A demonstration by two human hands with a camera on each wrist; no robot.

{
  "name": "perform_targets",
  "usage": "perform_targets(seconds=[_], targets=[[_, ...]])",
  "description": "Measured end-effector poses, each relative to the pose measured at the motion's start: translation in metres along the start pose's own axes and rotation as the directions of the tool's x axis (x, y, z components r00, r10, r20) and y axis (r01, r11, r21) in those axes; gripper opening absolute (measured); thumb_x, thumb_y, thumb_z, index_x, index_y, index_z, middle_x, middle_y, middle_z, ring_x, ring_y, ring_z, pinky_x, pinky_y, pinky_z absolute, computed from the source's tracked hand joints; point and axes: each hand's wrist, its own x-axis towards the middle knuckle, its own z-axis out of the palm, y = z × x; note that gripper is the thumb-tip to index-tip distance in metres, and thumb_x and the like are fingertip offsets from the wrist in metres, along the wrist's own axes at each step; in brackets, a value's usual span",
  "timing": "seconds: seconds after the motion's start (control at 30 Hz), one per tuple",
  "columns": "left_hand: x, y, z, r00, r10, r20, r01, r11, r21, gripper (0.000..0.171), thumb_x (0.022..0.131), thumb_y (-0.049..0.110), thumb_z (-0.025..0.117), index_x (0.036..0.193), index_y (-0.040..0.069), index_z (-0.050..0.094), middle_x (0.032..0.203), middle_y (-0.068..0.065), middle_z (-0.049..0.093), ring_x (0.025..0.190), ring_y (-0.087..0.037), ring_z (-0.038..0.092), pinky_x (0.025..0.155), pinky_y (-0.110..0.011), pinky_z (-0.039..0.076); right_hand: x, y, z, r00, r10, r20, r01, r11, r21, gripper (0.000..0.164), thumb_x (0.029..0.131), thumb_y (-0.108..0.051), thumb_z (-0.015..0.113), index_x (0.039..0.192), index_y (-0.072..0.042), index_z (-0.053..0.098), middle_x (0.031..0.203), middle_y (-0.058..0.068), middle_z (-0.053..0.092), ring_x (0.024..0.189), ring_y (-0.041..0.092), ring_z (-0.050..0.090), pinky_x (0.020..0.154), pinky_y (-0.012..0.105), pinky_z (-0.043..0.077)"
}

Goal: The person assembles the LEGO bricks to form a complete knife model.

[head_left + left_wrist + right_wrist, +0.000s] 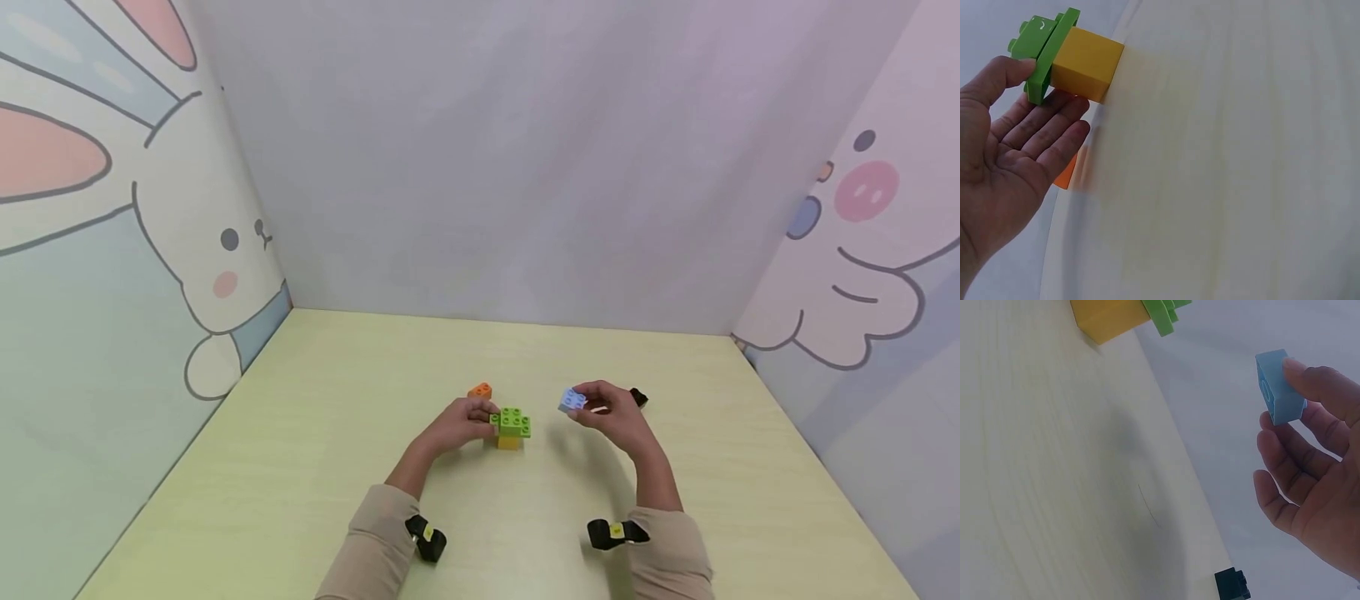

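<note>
A small stack stands on the table in front of me, with green building bricks (pixel 511 419) on top of a yellow block (pixel 507 443). My left hand (pixel 463 425) pinches the stack's green layer at its left end; the left wrist view shows the thumb against the green plate (pixel 1054 56). To the right, my right hand (pixel 615 417) holds a light blue building brick (pixel 572 401) above the table between thumb and fingertips. In the right wrist view this blue brick (pixel 1280 387) is tilted, with its hollow underside partly showing.
Behind my left hand lies an orange brick (pixel 480 391). A black brick (pixel 638 397) sits just beyond my right hand, partly hidden by it. The pale wooden table (pixel 360 367) ends at a back wall (pixel 495 167), and printed side walls flank it.
</note>
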Motion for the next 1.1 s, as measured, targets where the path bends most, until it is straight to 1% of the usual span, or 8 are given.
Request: perform_targets(seconds=[0.1, 0.2, 0.37, 0.53, 0.67, 1.1], targets=[[0.000, 0.001, -0.001, 1.000, 0.002, 0.001, -0.002, 1.000, 0.001, 0.025, 0.085, 0.006, 0.064, 0.109, 0.000, 0.060, 0.101, -0.007, 0.064, 0.093, -0.018, 0.060, 0.077, -0.031, 0.049, 0.006, 0.013, 0.004, 1.000, 0.016, 0.008, -0.016, 1.000, 0.007, 0.036, 0.080, -0.007, 0.073, 0.114, 0.001, 0.060, 0.100, 0.013, 0.060, 0.087, 0.026, 0.056, 0.071, 0.032, 0.049], [0.000, 0.002, -0.001, 1.000, 0.000, 0.000, 0.000, 1.000, -0.001, 0.025, 0.085, 0.005, 0.064, 0.109, 0.000, 0.060, 0.102, -0.008, 0.064, 0.093, -0.018, 0.060, 0.077, -0.031, 0.049, 0.010, 0.017, 0.009, 1.000, 0.019, 0.016, -0.019, 1.000, 0.018, 0.037, 0.079, -0.010, 0.074, 0.113, 0.000, 0.061, 0.099, 0.011, 0.060, 0.087, 0.024, 0.056, 0.071, 0.032, 0.049], [0.001, 0.003, -0.002, 1.000, -0.005, -0.004, 0.005, 1.000, -0.002, 0.024, 0.085, 0.004, 0.064, 0.109, -0.001, 0.060, 0.102, -0.008, 0.064, 0.093, -0.018, 0.060, 0.077, -0.031, 0.049, 0.016, 0.017, 0.020, 0.999, 0.015, 0.036, -0.017, 0.999, 0.047, 0.037, 0.078, -0.010, 0.076, 0.110, 0.000, 0.062, 0.097, 0.011, 0.060, 0.086, 0.025, 0.055, 0.072, 0.033, 0.049], [0.002, 0.003, -0.002, 1.000, -0.001, -0.009, 0.001, 1.000, -0.003, 0.024, 0.085, 0.003, 0.064, 0.109, -0.001, 0.060, 0.101, -0.008, 0.064, 0.092, -0.018, 0.061, 0.077, -0.030, 0.049, 0.020, 0.013, 0.030, 0.998, 0.010, 0.063, -0.014, 0.998, 0.062, 0.033, 0.079, -0.009, 0.074, 0.109, -0.001, 0.062, 0.096, 0.009, 0.060, 0.086, 0.024, 0.055, 0.071, 0.033, 0.049], [0.003, 0.001, 0.000, 1.000, 0.003, -0.008, -0.003, 1.000, -0.013, 0.024, 0.085, 0.003, 0.064, 0.108, -0.003, 0.060, 0.102, -0.011, 0.064, 0.093, -0.020, 0.061, 0.077, -0.032, 0.050, 0.021, 0.010, 0.036, 0.997, 0.010, 0.079, -0.015, 0.997, 0.070, 0.031, 0.080, -0.007, 0.073, 0.109, -0.002, 0.063, 0.095, 0.008, 0.061, 0.086, 0.024, 0.055, 0.071, 0.034, 0.049], [0.004, 0.000, -0.001, 1.000, -0.014, -0.008, 0.014, 1.000, -0.010, 0.023, 0.086, 0.004, 0.064, 0.107, -0.001, 0.060, 0.100, -0.008, 0.064, 0.092, -0.019, 0.060, 0.078, -0.032, 0.050, 0.028, 0.007, 0.053, 0.992, -0.051, 0.114, 0.039, 0.994, 0.102, 0.029, 0.081, -0.004, 0.070, 0.109, -0.002, 0.063, 0.099, 0.006, 0.062, 0.088, 0.024, 0.056, 0.075, 0.037, 0.048]])
